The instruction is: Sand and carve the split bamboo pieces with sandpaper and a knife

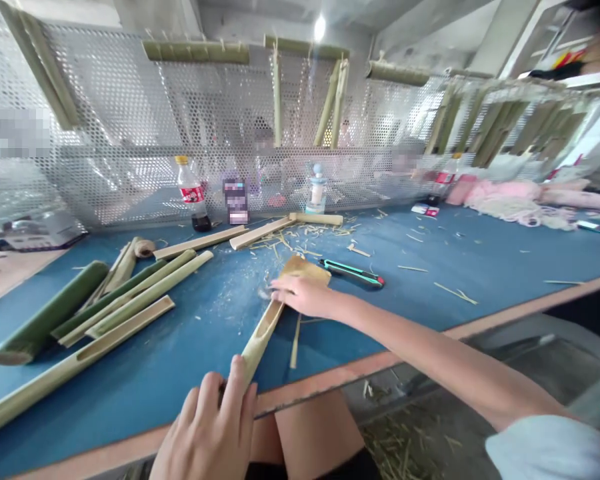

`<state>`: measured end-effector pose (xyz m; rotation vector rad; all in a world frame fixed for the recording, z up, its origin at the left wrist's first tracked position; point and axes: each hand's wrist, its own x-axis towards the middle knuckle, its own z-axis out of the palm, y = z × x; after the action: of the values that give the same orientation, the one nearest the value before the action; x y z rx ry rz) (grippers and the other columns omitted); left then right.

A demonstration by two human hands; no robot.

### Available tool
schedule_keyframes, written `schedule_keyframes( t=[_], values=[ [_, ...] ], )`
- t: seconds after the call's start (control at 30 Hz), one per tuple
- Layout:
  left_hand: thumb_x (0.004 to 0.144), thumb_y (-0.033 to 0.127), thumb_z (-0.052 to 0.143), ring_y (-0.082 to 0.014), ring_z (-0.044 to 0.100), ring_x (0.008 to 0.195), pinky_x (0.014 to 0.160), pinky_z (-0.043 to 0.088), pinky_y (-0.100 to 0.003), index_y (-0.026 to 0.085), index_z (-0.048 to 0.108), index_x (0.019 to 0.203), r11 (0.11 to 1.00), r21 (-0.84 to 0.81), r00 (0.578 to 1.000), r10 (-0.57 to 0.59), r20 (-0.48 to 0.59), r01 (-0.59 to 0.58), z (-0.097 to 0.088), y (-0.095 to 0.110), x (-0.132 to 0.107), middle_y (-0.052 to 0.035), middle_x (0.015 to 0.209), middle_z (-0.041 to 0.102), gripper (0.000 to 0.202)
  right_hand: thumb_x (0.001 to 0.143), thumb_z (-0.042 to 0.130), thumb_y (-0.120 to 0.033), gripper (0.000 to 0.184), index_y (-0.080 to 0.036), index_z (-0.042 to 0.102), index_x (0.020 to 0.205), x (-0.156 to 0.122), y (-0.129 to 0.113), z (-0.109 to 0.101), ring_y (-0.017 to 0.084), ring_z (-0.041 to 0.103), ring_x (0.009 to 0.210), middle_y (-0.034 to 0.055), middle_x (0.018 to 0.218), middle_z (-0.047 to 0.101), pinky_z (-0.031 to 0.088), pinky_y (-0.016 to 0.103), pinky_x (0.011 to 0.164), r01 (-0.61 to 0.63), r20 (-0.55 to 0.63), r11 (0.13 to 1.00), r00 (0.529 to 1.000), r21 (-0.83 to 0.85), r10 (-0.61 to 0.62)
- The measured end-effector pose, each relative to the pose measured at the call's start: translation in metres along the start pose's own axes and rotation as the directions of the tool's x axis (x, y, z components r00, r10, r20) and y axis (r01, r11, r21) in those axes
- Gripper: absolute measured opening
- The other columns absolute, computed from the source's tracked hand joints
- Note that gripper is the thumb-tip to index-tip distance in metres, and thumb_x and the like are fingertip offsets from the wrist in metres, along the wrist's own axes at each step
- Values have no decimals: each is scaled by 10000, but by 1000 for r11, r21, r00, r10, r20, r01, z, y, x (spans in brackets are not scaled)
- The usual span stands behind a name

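My left hand [210, 420] is wrapped round the near part of a split bamboo strip [255, 347], which slants away from me over the table edge. A hollow is cut in the strip's upper face. At its far end, my right hand [305, 295] is closed, fingertips pressed against the bamboo. Under and beyond that hand shows a tan sheet [305, 267] that looks like sandpaper; its part beneath the fingers is hidden. Just right of the sheet lies a black and teal utility knife [353, 273]. A thin bamboo sliver [295, 343] rests below my right hand.
Split bamboo pieces [150, 293] and a green bamboo tube [55, 313] lie on the left of the blue table [405, 313]. Shavings [315, 233] scatter further back. A cola bottle [193, 197] and a clear bottle [317, 192] stand before a perforated metal screen [125, 127].
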<state>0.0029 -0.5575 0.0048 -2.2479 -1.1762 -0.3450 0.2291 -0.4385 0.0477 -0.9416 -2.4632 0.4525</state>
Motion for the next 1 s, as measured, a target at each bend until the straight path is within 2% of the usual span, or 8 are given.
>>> schedule_keyframes(
  t=[0.13,0.2,0.3,0.43,0.6,0.77,0.87,1.0],
  values=[
    [746,116,499,-300,565,798,611,532,-446,204,734,1008,982,148,993,119,6,-118,-11,1,11,-158,1155,620,363,995,465,-235,359,-217,572,1337,-7,-11,8,136,483,1311,35,1338,610,299,325,1153,113,66,993,991,37,-116],
    [700,114,520,-319,559,823,621,524,-457,210,740,971,983,148,994,114,-3,-112,-15,5,15,-174,1177,610,362,1000,463,-246,358,-228,566,1343,-4,-9,11,116,514,1280,31,1316,627,354,294,1123,60,50,998,997,-33,-58],
    [680,118,530,-306,562,810,622,531,-435,251,740,904,992,122,999,45,-30,-41,-14,10,21,-149,1124,637,335,1017,414,-282,368,-148,598,1307,3,6,8,200,536,1269,112,1311,619,433,383,1071,-136,-64,973,990,-185,126],
    [759,118,494,-276,606,826,588,541,-360,254,719,923,999,34,1000,-20,-5,20,-7,9,30,-107,1097,658,310,974,495,-228,307,-147,669,1214,-7,17,-18,258,543,1261,106,1277,643,387,454,1109,-157,-90,947,986,-279,137],
    [949,319,392,-248,619,765,596,526,-353,192,624,1092,959,-118,966,-260,3,259,0,12,38,-97,876,620,300,988,434,-209,354,-128,617,1280,-59,-13,-46,274,522,1282,134,1309,615,338,551,1128,-262,-308,890,940,-373,148],
    [976,349,366,-247,608,802,611,506,-347,198,544,1133,906,-175,922,-385,35,385,-1,17,40,-75,900,600,282,997,419,-178,364,-154,569,1328,-77,-60,6,199,494,1308,66,1352,593,313,470,1171,-24,-174,948,984,-318,-33],
    [974,372,375,-263,592,824,630,499,-367,199,542,1090,899,-162,913,-402,66,407,-3,7,35,-98,959,597,267,976,429,-145,356,-148,604,1286,-73,-65,35,204,477,1323,56,1354,594,327,447,1166,72,-82,961,992,-267,-97],
    [971,404,372,-285,582,830,667,484,-402,229,516,1085,908,-157,922,-377,93,387,-4,-8,23,-102,965,610,253,969,456,-181,339,-166,640,1253,-103,-31,17,232,602,1192,97,1268,650,464,462,1058,-124,-178,948,981,-294,73]
  ],
)
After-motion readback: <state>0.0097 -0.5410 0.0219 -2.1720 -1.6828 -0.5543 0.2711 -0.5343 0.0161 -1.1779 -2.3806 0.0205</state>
